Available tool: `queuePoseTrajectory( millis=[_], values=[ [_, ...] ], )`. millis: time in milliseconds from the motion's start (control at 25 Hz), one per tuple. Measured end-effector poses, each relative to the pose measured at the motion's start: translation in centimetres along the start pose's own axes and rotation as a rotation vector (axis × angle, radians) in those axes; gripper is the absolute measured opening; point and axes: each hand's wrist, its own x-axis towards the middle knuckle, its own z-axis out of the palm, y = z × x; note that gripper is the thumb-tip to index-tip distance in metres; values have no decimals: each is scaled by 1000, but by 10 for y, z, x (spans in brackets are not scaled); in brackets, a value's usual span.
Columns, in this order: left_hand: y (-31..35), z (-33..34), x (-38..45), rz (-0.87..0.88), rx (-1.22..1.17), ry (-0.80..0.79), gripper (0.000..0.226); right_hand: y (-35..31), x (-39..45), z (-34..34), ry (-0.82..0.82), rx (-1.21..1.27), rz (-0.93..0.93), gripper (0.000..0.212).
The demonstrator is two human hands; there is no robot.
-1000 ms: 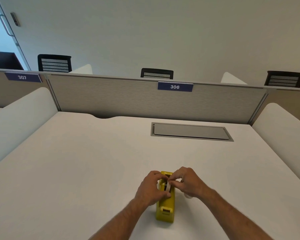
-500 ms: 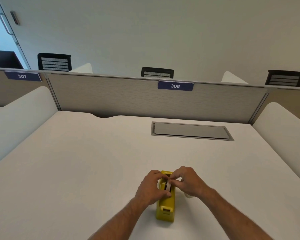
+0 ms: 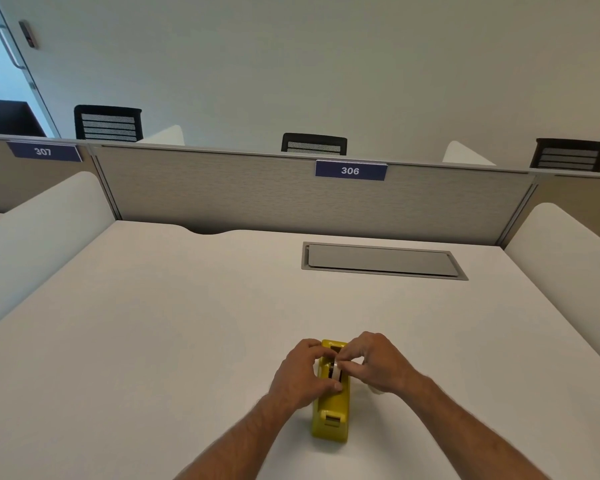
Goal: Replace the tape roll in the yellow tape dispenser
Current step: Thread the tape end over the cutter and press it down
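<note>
Yellow tape dispenser gripped by left hand, right hand fingers pinching tape roll

Tape dispenser: yellow plastic, smooth w/ a slight sheen. Tape roll in its slot looks whitish, semi-gloss; too small to tell more. Counter: off-white laminate-looking top, matt, smooth. Flap set in the counter: grey, brushed-metal look, dull sheen, w/ a paler metal frame. Back partition: beige woven cloth, fine rough texture, capped by a thin metal rail. Side dividers: white, smooth, matt. Number plate: blue, smooth plastic. Chair backs: black mesh in black plastic frames. Wall: matt paint.
</note>
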Motion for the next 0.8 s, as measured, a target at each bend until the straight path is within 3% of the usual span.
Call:
queuePoseTrajectory(
  millis=[280, 800],
  values=[
    [0, -1, -1, 31, 22, -2, 60, -2, -6, 7, 43, -200, -62, 42],
    [-2, -1, -2, 52, 1, 0, 60, -4, -8, 13, 139, -182, -119, 22]
  ],
)
